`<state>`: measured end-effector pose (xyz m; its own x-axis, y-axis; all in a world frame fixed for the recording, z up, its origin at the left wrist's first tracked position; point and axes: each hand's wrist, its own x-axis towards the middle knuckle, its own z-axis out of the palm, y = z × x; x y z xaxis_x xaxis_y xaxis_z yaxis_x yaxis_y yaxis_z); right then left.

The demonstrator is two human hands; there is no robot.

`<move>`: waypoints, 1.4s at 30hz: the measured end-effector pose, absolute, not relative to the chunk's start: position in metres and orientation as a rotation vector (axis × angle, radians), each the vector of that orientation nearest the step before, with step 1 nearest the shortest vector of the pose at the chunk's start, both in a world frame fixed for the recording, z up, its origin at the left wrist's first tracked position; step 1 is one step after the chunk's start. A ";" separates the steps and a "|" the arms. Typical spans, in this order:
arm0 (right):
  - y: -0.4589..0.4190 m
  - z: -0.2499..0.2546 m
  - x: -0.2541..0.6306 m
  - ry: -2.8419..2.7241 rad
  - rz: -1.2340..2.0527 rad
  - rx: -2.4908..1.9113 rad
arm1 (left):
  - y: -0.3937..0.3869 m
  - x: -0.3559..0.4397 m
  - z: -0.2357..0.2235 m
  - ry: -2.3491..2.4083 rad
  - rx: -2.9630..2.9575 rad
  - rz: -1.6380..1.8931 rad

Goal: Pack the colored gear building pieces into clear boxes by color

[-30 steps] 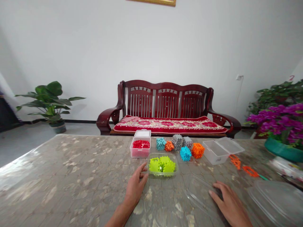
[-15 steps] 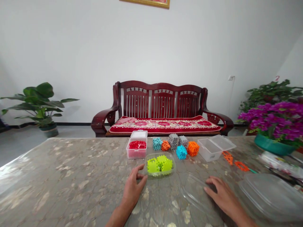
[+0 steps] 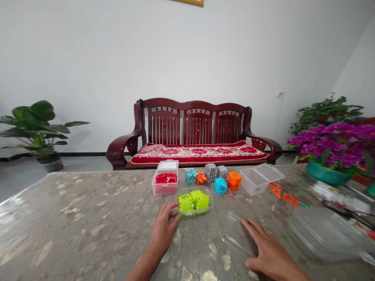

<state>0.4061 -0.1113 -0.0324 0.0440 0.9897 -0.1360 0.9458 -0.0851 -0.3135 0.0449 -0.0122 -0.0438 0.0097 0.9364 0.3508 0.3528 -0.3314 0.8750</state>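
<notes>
The clear container [image 3: 194, 213] stands upright on the table [image 3: 88, 222], around the middle, nearer the far edge than the hands' wrists are. Its long axis runs left to right, nearly parallel to that far edge, and its open top faces up, showing lime-green pieces [image 3: 193, 201] inside. The person's left hand [image 3: 163, 228] is at the container's left end, fingers loosely bent, thumb apart, grasping nothing; whether the index fingertip touches the rim cannot be told.

A clear lid [image 3: 230, 231] lies on the table to the container's near right, its long axis slanting from the far left toward the near right. The right hand [image 3: 263, 248] is spread at the lid's right side, thumb parted from the fingers, not clenched; contact there cannot be made out.

Toward the table's far edge stand a red-filled box [image 3: 165, 190] and an open translucent box [image 3: 255, 187], with coloured knobbly balls [image 3: 220, 185] between them.
</notes>
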 end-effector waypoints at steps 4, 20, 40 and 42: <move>-0.109 -0.027 0.406 -2.043 0.429 -2.135 | -0.012 0.045 -0.044 1.288 1.731 1.321; -0.096 -0.031 0.413 -1.966 0.286 -2.103 | -0.014 0.042 -0.047 1.258 1.784 1.392; -0.080 -0.076 0.445 -1.940 0.071 -1.981 | -0.014 0.020 -0.024 1.172 1.876 1.060; -0.079 -0.079 0.446 -1.951 0.066 -1.970 | -0.009 0.004 -0.015 1.159 1.867 0.981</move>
<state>0.4457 -0.0795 -0.0788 0.0422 0.9745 0.2204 0.9573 0.0237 -0.2882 0.0044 -0.0090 -0.0154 0.3063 0.9243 0.2276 0.3774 -0.3374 0.8624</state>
